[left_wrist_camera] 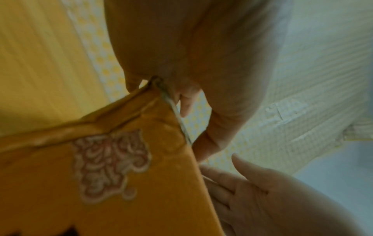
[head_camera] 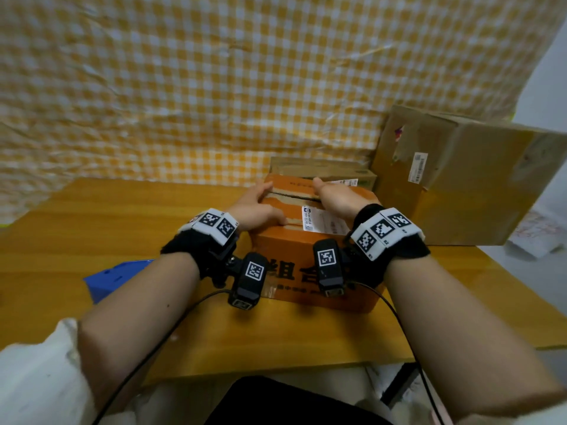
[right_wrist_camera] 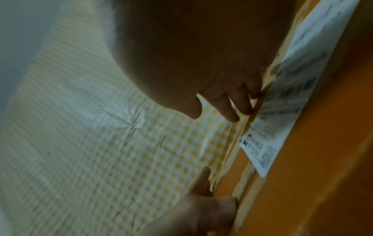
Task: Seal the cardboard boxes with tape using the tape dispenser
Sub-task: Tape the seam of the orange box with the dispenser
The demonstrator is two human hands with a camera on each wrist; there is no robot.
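Note:
An orange cardboard box (head_camera: 319,265) with black print stands on the wooden table (head_camera: 122,216) in front of me. Its top flaps are down, with a dark seam gap (head_camera: 294,196) between them and a white shipping label (head_camera: 322,220) on the near flap. My left hand (head_camera: 259,204) lies flat on the left part of the top, fingers stretched toward the far flap. My right hand (head_camera: 333,194) presses the right part, fingers straight. Both wrist views are blurred and show each hand's fingers (left_wrist_camera: 185,107) (right_wrist_camera: 224,110) at the flap edges. A blue plastic object (head_camera: 115,276), possibly the tape dispenser, lies left of the box, half hidden by my left forearm.
A big brown carton (head_camera: 466,185) stands at the back right of the table. A flat brown box (head_camera: 319,167) lies right behind the orange one. A yellow checked cloth (head_camera: 214,87) hangs behind. Camera cables (head_camera: 395,317) trail off the near table edge.

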